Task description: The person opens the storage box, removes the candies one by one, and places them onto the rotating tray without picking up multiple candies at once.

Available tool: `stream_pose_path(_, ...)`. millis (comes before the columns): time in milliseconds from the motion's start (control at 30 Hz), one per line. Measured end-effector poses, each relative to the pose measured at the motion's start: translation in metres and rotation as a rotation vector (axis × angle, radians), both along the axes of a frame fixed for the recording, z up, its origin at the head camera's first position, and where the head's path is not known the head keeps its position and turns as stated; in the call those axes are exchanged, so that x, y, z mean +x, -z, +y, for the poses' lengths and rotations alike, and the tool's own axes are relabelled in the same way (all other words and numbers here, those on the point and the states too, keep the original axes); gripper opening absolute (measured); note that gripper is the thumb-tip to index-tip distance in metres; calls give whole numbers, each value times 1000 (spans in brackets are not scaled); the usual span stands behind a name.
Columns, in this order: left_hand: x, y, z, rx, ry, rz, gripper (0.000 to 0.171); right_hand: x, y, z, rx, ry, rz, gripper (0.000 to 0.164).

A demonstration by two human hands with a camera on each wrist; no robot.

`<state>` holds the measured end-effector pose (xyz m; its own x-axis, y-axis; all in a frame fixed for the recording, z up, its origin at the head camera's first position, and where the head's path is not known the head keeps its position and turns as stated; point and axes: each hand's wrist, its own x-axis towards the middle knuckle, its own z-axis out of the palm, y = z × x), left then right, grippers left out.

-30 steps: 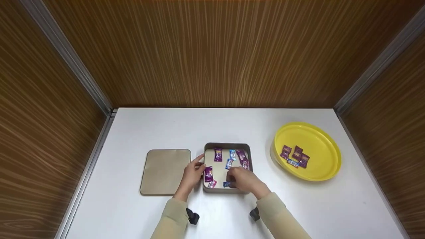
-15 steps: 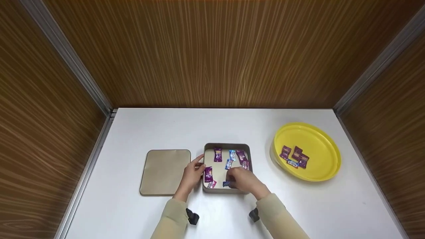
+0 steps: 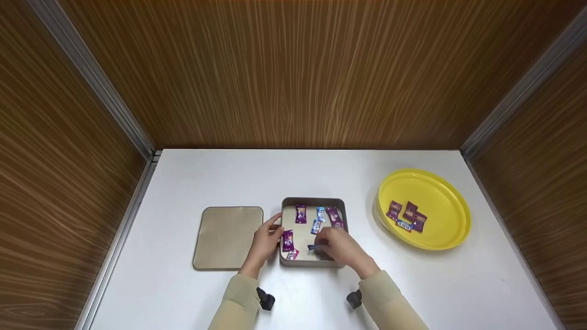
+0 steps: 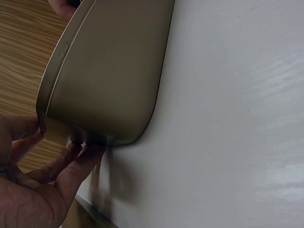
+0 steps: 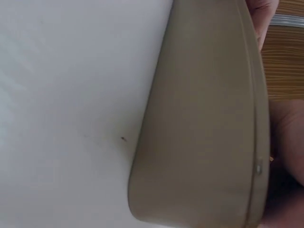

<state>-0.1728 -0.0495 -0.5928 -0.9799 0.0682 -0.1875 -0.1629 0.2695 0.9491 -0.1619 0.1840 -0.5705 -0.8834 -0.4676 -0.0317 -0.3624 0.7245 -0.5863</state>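
My left hand (image 3: 266, 240) is against the left side of a square beige tin (image 3: 312, 264), its fingertips touching the outer wall and rim. In the left wrist view these fingertips meet the tin at its rounded corner. Over the near right part of the tin, my right hand (image 3: 338, 245) pinches a small blue-wrapped candy (image 3: 312, 247); part of it is hidden by the fingers. Purple candies (image 3: 288, 240), blue-and-white candies (image 3: 321, 213) and a pink one (image 3: 292, 254) lie spread on the tin's floor. In the right wrist view the tin's wall hides most of that hand.
The tin's flat lid (image 3: 229, 238) lies on the white table (image 3: 257, 178) at the left. A round yellow container (image 3: 442, 215) stands at the right, with several purple candies (image 3: 394, 210) and a blue one (image 3: 404, 225) on it. Wood-grain panels (image 3: 302, 73) enclose the back and sides.
My right hand has moved slightly up and right from the tin's near edge, bringing the blue candy off its earlier spot. The left hand stays where it was.
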Motion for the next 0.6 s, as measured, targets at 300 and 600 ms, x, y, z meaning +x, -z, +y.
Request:
stream_pose_path(300,-1,1,-1,-17,-7,-7,46,3,-11,17,-89,46,39,13)
stream_pose_path(600,0,0,0,-9,4,10,47,6,-14,54,-224,214,44,12)
